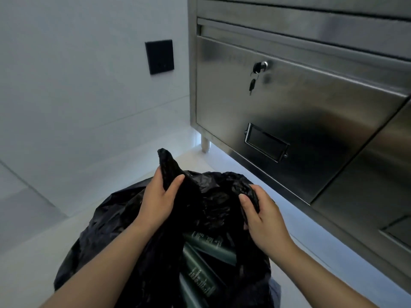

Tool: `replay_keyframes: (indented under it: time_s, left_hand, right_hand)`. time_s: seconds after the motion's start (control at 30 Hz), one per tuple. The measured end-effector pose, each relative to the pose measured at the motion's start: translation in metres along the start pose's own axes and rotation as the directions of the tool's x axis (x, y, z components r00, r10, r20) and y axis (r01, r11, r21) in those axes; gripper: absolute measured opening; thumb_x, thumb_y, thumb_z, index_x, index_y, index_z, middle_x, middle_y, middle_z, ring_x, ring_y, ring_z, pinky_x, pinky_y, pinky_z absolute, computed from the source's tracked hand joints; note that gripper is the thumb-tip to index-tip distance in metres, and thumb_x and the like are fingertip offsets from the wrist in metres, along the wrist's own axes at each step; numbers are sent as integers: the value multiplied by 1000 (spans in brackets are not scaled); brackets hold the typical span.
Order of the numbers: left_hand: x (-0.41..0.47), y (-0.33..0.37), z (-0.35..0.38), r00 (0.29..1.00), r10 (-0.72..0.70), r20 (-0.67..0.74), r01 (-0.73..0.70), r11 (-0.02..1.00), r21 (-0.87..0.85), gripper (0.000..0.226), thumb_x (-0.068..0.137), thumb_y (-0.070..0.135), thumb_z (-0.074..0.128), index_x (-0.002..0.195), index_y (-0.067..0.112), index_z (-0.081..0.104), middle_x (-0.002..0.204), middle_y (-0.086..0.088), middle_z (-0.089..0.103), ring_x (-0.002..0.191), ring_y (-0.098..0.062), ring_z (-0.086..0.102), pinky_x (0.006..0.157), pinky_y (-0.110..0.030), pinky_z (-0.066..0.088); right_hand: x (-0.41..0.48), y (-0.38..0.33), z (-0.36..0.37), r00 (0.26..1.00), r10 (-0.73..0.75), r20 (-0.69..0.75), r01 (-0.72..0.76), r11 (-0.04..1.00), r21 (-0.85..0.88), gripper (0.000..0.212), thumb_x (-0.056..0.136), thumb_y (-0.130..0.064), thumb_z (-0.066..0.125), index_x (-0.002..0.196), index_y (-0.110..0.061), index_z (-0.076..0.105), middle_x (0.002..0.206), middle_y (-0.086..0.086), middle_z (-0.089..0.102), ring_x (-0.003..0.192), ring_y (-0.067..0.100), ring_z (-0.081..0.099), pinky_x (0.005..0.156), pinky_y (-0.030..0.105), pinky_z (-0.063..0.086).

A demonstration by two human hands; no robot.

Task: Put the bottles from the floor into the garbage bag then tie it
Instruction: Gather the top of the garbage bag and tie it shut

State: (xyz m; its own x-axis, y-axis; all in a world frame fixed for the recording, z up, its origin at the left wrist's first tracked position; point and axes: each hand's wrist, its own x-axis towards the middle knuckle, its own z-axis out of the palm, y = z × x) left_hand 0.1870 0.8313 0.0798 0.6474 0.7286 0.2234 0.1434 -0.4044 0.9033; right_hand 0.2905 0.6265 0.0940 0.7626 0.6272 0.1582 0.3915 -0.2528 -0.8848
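Observation:
A black garbage bag sits on the pale floor in front of me, its mouth gaping toward me. Inside lie several dark green bottles with white print, on their sides. My left hand grips one gathered strip of the bag's rim, whose end sticks up above my fingers. My right hand holds a bunched part of the rim on the opposite side. The two handfuls are apart, with loose plastic between them.
A stainless steel cabinet stands close on the right, with a key hanging in its lock and a label holder. One cabinet leg stands behind the bag. A black wall plate is on the white wall.

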Motion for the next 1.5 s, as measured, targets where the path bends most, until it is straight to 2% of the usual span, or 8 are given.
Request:
replay_keyframes:
  time_s: [0.13,0.27,0.43,0.6,0.73,0.9,1.1,1.5]
  left_hand:
    - [-18,70,-14,988,152,3,-152,988,-8,36,91,49,44,124,36,48,110,37,48,97,33,42,80,4,34]
    - [-28,136,-8,941,333,-64,-335,942,-24,47,92,59,22,116,35,55,100,17,56,97,8,51,81,-5,34]
    - [-45,162,26,971,226,-84,-231,971,-58,30,87,48,45,81,27,65,99,12,54,96,0,54,84,-13,38]
    - [-70,153,45,988,121,-96,-131,986,-106,21,93,41,50,79,30,61,84,9,71,80,-5,64,74,-19,46]
    - [-72,167,38,980,126,-155,-128,992,-8,14,93,33,53,79,33,52,59,4,59,58,-17,55,62,-31,43]
    - [-51,238,19,935,237,-265,-243,970,11,8,91,29,58,87,35,53,57,6,50,49,-5,38,50,-16,31]
    - [-46,325,5,853,421,-309,-450,893,-26,8,87,34,60,85,41,56,68,4,62,56,-2,49,55,-11,36]
    - [-68,216,32,953,146,-264,-213,946,-246,12,89,30,60,82,38,57,70,9,55,46,-7,40,46,-16,35]
  right_hand:
    - [17,-45,-38,996,-92,-23,92,996,-2,18,87,-50,40,98,-41,51,99,-15,62,94,-4,56,78,12,41]
    - [30,-79,-70,980,-198,-33,199,979,40,9,91,-40,45,96,-43,52,97,-10,62,91,-3,56,76,7,38]
    - [31,-76,-77,965,-262,-29,264,955,135,9,92,-38,47,94,-45,53,98,-13,64,94,-5,56,76,5,38]
    - [38,-65,-82,950,-310,33,299,936,188,11,94,-34,47,91,-42,52,94,-13,62,89,-8,54,73,3,37]
    - [49,-84,-96,940,-339,44,322,919,227,6,92,-44,44,91,-46,49,89,-21,61,85,-17,52,71,1,36]
    - [69,-149,-143,877,-481,10,457,839,294,13,86,-52,42,95,-48,51,91,-41,59,88,-18,55,73,0,37]
    - [67,-212,-194,784,-618,-49,598,733,323,17,90,-49,46,106,-46,51,97,-35,60,92,-7,58,82,14,44]
    - [35,-103,-110,811,-570,128,535,813,231,24,90,-49,45,110,-39,54,99,-23,63,94,-5,58,80,10,42]
